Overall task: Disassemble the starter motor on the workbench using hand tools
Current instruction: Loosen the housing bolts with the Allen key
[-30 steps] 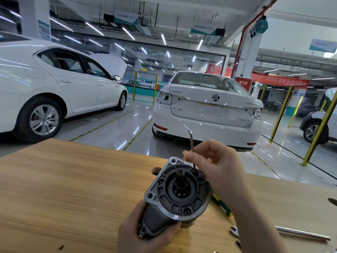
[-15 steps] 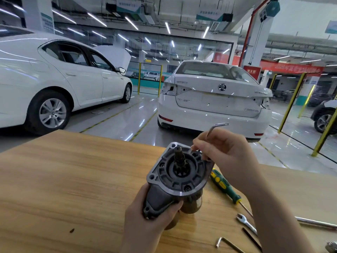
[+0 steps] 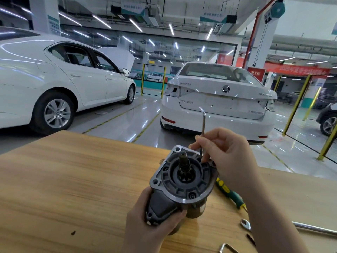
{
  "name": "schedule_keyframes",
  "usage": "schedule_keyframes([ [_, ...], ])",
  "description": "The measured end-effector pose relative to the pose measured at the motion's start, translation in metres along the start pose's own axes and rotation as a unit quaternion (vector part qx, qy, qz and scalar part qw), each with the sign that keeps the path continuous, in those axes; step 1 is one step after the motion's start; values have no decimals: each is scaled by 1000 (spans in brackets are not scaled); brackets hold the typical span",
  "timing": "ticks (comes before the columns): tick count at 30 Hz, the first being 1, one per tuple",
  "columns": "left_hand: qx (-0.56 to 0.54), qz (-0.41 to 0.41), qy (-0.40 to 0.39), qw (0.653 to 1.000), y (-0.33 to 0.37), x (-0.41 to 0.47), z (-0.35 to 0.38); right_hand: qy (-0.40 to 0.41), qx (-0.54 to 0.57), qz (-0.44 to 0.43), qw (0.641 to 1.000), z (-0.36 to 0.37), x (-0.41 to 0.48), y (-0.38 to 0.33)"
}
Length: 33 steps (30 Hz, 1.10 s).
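Grips the starter motor (image 3: 184,181) by its dark lower body, left hand (image 3: 151,229) fingers wrapped round it, flanged nose and pinion shaft turned up, over the near middle of the wooden counter (image 3: 73,179). Pinches an L-shaped hex key (image 3: 203,125) in the right hand (image 3: 228,156), long leg standing down to the flange's far rim. Lying to the right, partly covered by the right forearm: a green-and-yellow screwdriver (image 3: 228,191), a wrench (image 3: 245,224), a second hex key (image 3: 226,247), and a steel bar (image 3: 313,228).
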<state>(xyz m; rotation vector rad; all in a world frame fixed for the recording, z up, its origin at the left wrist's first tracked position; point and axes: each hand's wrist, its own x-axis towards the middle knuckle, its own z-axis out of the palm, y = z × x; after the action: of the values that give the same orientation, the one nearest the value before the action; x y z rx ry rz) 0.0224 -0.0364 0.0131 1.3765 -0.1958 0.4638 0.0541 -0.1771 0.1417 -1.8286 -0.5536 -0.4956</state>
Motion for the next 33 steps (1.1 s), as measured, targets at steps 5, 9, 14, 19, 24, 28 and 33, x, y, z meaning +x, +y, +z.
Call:
schedule_keyframes([
  [5,-5,1,-3,1000,-1,-4,4,-76,-33,-12,997,1,-4,2],
  [9,1,8,-4,1000,0,-3,4,-53,8,-20,998,1,-1,3],
  [14,0,-4,9,1000,1,-1,5,-35,22,-20,999,3,-1,7],
  [19,-13,-11,9,1000,-1,0,4,-24,-1,-21,999,5,0,9],
  [24,-29,-19,19,999,1,-1,7,-54,-11,-26,998,2,0,9],
  [28,-40,-26,11,999,1,1,6,-61,3,-20,998,2,-1,10],
  [33,-31,-25,12,999,-1,1,4,-1,1,-19,1000,7,0,14],
])
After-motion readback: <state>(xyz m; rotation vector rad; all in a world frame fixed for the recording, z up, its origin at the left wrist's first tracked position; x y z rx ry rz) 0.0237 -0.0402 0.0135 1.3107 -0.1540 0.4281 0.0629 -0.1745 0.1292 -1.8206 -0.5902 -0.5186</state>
